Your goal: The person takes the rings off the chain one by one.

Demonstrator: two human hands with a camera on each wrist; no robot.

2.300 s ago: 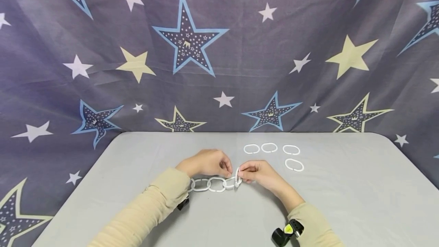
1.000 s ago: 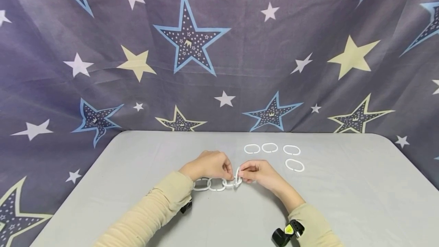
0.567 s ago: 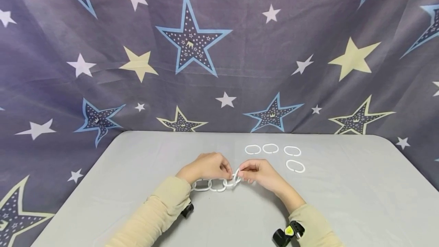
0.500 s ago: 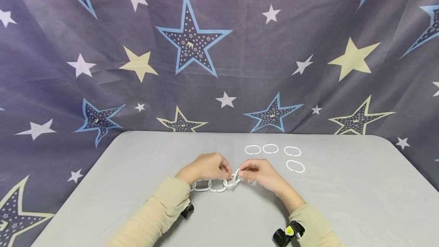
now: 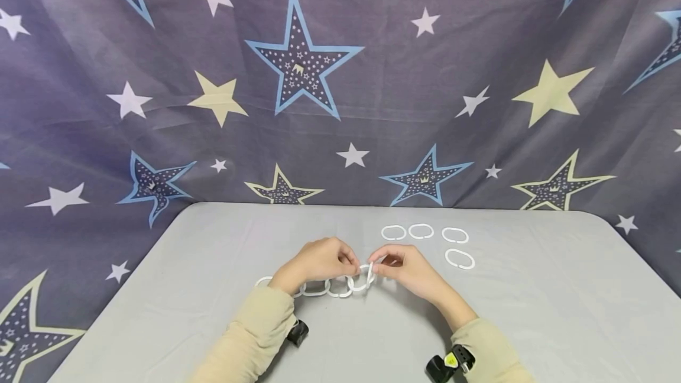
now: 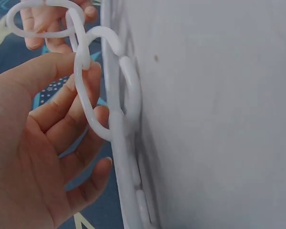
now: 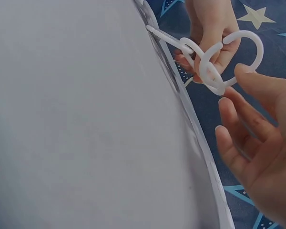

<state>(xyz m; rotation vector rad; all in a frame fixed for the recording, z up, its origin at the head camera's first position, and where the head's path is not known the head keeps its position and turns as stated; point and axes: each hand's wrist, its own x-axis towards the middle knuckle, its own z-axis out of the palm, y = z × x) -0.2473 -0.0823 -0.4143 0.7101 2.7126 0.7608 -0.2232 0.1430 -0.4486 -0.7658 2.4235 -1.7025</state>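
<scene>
Both hands meet over the table, working on a chain of white plastic links. My left hand point(image 5: 321, 259) pinches the chain's end link point(image 6: 88, 112) between thumb and forefinger, its other fingers loosely bent. Thumb and fingertips of my right hand point(image 5: 409, 270) hold another white link point(image 7: 261, 47), which passes through that end link. A gap shows in the ring of the right-hand link in the right wrist view. The rest of the chain point(image 5: 316, 295) trails left along the table, partly hidden behind the left hand and wrist.
Several loose white links lie beyond the right hand, among them one at the back point(image 5: 393, 226) and one nearer point(image 5: 460, 250). The grey table point(image 5: 532, 288) ends at a star-patterned curtain point(image 5: 372, 75). A black camera point(image 5: 440, 368) sits on the right wrist.
The joined links between the hands have tilted and turned, lifting a little. A link at the chain's left end has come into view beside the left wrist. Both hands keep their grip.
</scene>
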